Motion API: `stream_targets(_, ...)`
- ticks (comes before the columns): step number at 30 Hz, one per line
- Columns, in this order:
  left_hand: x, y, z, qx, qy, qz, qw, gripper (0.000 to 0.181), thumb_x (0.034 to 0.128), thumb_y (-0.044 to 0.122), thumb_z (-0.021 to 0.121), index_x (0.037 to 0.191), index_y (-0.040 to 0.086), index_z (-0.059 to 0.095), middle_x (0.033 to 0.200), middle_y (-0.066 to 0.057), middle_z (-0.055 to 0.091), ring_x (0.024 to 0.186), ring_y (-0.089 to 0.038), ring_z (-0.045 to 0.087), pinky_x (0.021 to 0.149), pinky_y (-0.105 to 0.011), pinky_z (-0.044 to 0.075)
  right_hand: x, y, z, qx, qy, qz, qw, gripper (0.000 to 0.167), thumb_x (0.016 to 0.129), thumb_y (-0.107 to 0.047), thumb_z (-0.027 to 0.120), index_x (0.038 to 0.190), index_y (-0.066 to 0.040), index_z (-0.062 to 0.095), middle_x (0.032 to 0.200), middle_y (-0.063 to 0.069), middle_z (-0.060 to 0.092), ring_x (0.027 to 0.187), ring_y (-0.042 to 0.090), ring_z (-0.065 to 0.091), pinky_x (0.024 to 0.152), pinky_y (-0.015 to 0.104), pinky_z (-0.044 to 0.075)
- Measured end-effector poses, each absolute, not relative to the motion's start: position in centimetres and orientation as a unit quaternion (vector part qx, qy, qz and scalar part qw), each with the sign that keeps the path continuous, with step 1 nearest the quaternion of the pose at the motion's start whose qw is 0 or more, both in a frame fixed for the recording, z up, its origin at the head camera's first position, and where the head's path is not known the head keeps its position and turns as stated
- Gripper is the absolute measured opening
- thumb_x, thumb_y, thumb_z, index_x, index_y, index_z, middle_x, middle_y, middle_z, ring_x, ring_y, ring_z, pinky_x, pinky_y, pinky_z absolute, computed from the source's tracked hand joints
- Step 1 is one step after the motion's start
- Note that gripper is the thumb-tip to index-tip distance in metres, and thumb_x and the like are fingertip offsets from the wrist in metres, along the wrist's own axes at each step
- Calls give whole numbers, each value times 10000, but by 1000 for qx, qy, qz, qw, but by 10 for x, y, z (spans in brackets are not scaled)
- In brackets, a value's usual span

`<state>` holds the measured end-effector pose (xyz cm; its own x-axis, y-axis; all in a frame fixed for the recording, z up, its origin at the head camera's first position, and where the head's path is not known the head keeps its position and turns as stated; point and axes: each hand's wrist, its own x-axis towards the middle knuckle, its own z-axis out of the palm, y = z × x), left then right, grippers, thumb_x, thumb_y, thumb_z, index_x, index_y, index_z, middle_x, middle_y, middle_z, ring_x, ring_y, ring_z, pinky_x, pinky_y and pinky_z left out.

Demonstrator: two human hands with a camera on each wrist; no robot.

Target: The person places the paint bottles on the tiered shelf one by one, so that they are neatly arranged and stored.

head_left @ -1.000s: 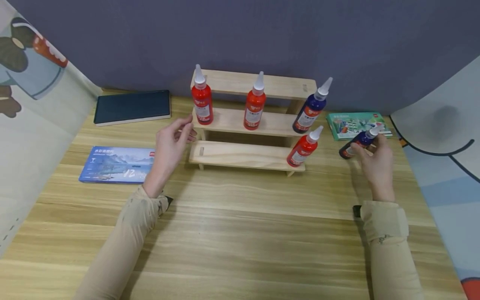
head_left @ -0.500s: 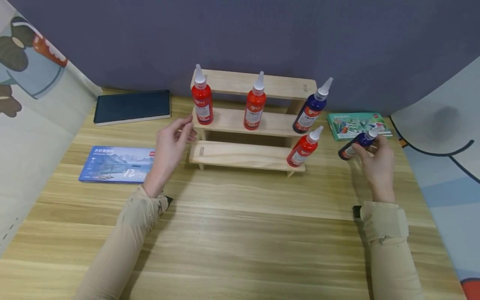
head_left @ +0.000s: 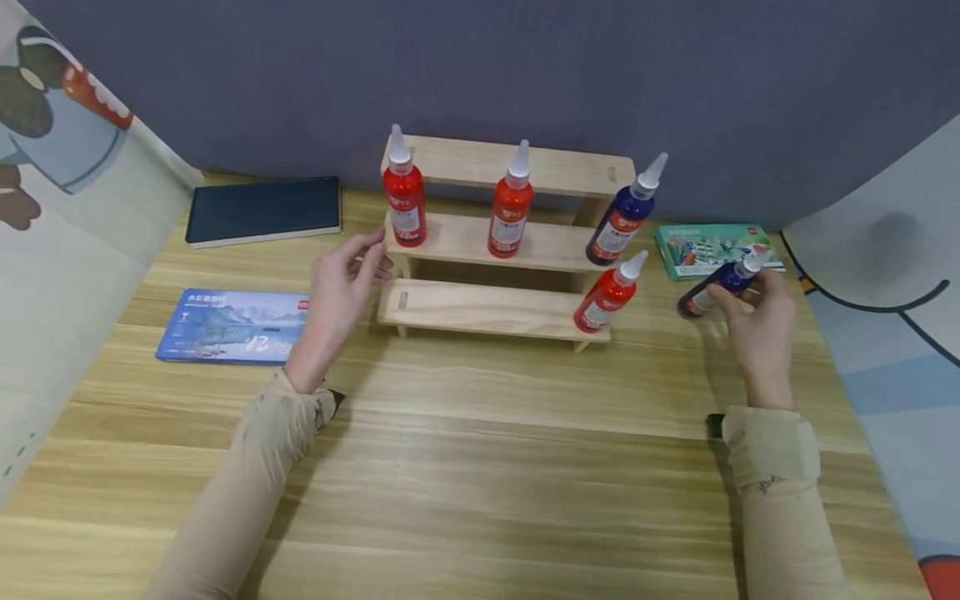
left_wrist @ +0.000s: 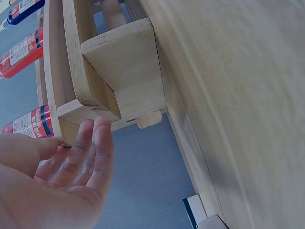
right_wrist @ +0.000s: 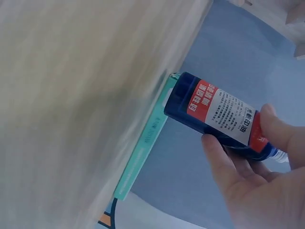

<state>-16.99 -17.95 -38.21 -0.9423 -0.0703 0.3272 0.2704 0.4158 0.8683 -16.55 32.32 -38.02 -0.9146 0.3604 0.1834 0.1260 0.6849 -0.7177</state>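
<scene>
My right hand point(head_left: 763, 333) grips a dark blue squeeze bottle point(right_wrist: 214, 117) near its white nozzle cap. The bottle is tilted and held just off the table, in front of a green box. My left hand point(head_left: 343, 292) holds the left end of a three-step wooden rack point(head_left: 480, 305), thumb and fingers at the end of its middle step. On that step stand a red bottle point(head_left: 405, 208) at left, another red bottle point(head_left: 511, 218) in the middle and a blue bottle point(head_left: 621, 223) at right. One more red bottle point(head_left: 604, 298) stands on the lowest step's right end.
A green box point(head_left: 708, 250) lies behind the held bottle. To the left lie a blue box point(head_left: 232, 327) with a lake picture and a dark flat tablet-like thing point(head_left: 264, 210). A dark blue panel point(head_left: 480, 67) rises behind the rack, with printed walls either side of the wooden table point(head_left: 510, 483).
My right hand shifts very slightly to the right, still holding the blue bottle. The left hand stays at the rack, and the bottles on the steps keep their places.
</scene>
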Motion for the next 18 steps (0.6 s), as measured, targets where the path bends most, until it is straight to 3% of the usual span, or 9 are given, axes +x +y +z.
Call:
stream_targets(4, -170, -180, -382, -61, -827, -536, 159, 288, 1120, 60, 571, 1346, -70, 696, 993, -302, 728, 809, -368, 732, 755, -311, 685, -162, 318, -375, -127, -904, 372, 167, 499, 1028, -144, 753, 1439, 63, 560, 1295, 90, 632, 1017, 7, 585, 919, 137, 563)
stream_targets(10, -170, -180, -382, -62, -828, -534, 159, 290, 1120, 57, 568, 1345, -79, 692, 988, -302, 728, 811, -378, 734, 754, -310, 684, -156, 309, -364, -105, -901, 375, 192, 483, 1005, -125, 782, 1405, 67, 594, 1125, -166, 547, 971, -53, 567, 853, 101, 539)
stream_targets(18, -171, -180, -382, -61, -828, -535, 158, 285, 1118, 54, 574, 1338, -79, 694, 985, -293, 733, 814, -379, 738, 757, -321, 686, -142, 297, -348, -89, -904, 370, 194, 499, 1005, -195, 792, 1419, 16, 609, 1231, -14, 624, 988, -55, 589, 798, 57, 512)
